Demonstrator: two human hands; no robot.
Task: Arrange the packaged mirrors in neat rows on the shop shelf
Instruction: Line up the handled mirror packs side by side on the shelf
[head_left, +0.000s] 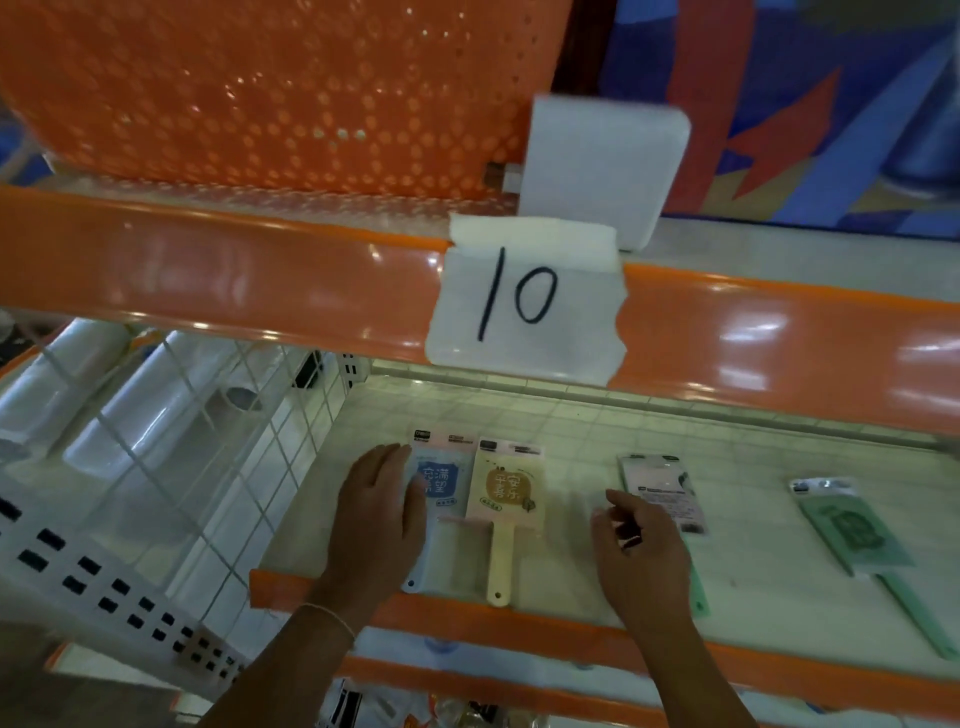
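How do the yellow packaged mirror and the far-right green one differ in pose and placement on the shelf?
The yellow mirror lies roughly straight, handle toward the front edge; the far-right green mirror lies slanted. The yellow one sits right beside the blue mirror, which the left hand rests on; the green one lies alone, well apart. Yellow shows a printed front panel; the green one's print is unclear. Both lie flat on the shelf, packaged.
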